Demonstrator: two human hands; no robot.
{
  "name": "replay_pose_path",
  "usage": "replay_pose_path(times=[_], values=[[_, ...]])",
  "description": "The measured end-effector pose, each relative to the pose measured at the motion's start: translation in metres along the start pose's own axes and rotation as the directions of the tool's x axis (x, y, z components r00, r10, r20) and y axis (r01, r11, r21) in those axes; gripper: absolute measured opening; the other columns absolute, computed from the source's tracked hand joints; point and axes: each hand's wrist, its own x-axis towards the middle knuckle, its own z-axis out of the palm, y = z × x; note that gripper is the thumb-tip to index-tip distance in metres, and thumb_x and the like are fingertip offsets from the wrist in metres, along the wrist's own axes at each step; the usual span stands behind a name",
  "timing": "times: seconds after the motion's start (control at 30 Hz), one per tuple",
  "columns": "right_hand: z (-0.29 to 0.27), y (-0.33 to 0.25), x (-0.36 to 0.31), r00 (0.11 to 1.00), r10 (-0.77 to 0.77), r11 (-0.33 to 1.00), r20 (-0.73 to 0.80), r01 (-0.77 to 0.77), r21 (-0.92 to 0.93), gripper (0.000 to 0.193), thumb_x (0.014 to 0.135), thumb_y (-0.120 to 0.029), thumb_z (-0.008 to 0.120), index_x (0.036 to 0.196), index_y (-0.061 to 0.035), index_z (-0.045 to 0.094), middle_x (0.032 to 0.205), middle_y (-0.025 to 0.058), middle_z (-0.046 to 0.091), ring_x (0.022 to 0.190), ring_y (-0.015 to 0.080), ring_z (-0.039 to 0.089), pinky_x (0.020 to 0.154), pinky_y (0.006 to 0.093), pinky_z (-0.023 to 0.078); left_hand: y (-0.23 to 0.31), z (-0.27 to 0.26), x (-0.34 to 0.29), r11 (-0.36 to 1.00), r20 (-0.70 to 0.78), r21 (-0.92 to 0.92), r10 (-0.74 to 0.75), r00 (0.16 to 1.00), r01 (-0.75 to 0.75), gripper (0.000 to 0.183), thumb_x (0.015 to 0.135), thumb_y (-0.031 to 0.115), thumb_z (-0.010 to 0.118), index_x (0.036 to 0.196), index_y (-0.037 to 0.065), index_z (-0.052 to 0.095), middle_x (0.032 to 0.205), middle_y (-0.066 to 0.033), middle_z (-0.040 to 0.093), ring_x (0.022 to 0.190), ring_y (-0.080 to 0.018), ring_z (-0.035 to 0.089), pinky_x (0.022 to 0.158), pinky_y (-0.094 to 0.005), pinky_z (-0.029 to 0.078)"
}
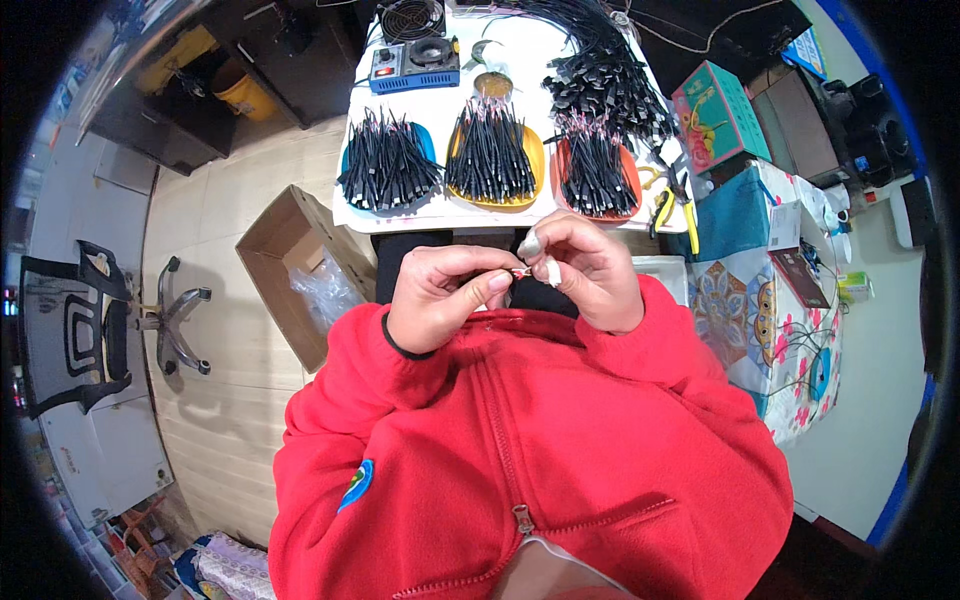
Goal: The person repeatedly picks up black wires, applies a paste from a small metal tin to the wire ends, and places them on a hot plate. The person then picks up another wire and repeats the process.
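In front of my chest, my left hand [440,295] is closed, thumb and forefinger pinching a short cable end with thin reddish wires [519,272]. My right hand [592,272] is closed at the same wires, its forefinger and thumb tips wrapped in white coverings. The rest of this cable is hidden by my hands. Beyond them, bundles of short black cables stand in a blue bowl [428,140], a yellow bowl [541,170] and an orange-red bowl [637,185] along the near edge of the white table [350,222].
At the table's back stand a blue soldering-pot unit [416,66] and a small tin [493,86]. A heap of black cables [605,90] lies back right, yellow-handled pliers [690,215] at the right edge. An open cardboard box [290,235] sits on the floor left, near an office chair [90,325].
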Motion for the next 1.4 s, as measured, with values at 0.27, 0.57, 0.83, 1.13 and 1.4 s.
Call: replay_pose_path(times=[0.27, 0.57, 0.83, 1.13, 1.4], values=[[-0.023, 0.016, 0.029, 0.994, -0.105, 0.95, -0.009, 0.098, -0.295, 0.009, 0.082, -0.001, 0.063, 0.089, 0.0006, 0.058, 0.083, 0.0078, 0.059, 0.07, 0.0163, 0.056, 0.064, 0.026, 0.045, 0.004, -0.013, 0.034, 0.982, 0.006, 0.018, -0.191, 0.982, 0.19, 0.015, 0.09, 0.004, 0.062, 0.101, -0.004, 0.067, 0.078, -0.0023, 0.063, 0.064, -0.0059, 0.052, 0.058, -0.0211, 0.044], [-0.041, 0.054, 0.032, 0.947, 0.141, 0.974, -0.29, -0.08, 0.214, 0.013, 0.09, -0.009, 0.06, 0.098, 0.0008, 0.061, 0.089, 0.0073, 0.061, 0.078, 0.0143, 0.059, 0.069, 0.0266, 0.047, 0.048, -0.019, 0.087, 0.922, -0.224, 0.358, -0.069, 0.972, 0.148, 0.012, 0.091, 0.0, 0.057, 0.098, -0.005, 0.064, 0.077, -0.0044, 0.065, 0.068, -0.0062, 0.057, 0.063, -0.0214, 0.047], [-0.056, 0.084, 0.022, 0.945, 0.116, 0.992, 0.307, -0.123, 0.004, 0.014, 0.093, -0.015, 0.055, 0.096, -0.0036, 0.062, 0.087, 0.0096, 0.063, 0.078, 0.0235, 0.061, 0.069, 0.0333, 0.047, 0.015, -0.072, 0.231, -0.009, 0.328, 0.944, 0.081, 0.941, -0.328, 0.006, 0.084, 0.005, 0.061, 0.089, 0.002, 0.063, 0.076, -0.0179, 0.062, 0.067, -0.0345, 0.061, 0.06, -0.0381, 0.049], [-0.032, 0.163, 0.003, 0.872, 0.045, 0.945, 0.487, -0.196, 0.264, 0.017, 0.092, -0.017, 0.055, 0.093, -0.0019, 0.062, 0.089, 0.0106, 0.066, 0.083, 0.0258, 0.064, 0.074, 0.0356, 0.049, -0.057, -0.12, 0.283, -0.162, 0.408, 0.892, -0.12, 0.905, -0.423, 0.003, 0.076, 0.002, 0.052, 0.077, 0.003, 0.055, 0.072, -0.0133, 0.056, 0.073, -0.0334, 0.061, 0.065, -0.0415, 0.05], [-0.029, 0.182, -0.008, 0.889, 0.139, 0.935, 0.435, -0.262, 0.238, 0.012, 0.085, -0.014, 0.061, 0.091, -0.0036, 0.063, 0.078, 0.0097, 0.066, 0.071, 0.0209, 0.064, 0.064, 0.0326, 0.049, -0.07, -0.118, 0.299, -0.276, 0.466, 0.82, -0.186, 0.865, -0.501, 0.002, 0.075, 0.007, 0.055, 0.074, 0.004, 0.055, 0.074, -0.0111, 0.055, 0.072, -0.0291, 0.061, 0.063, -0.0389, 0.052]])
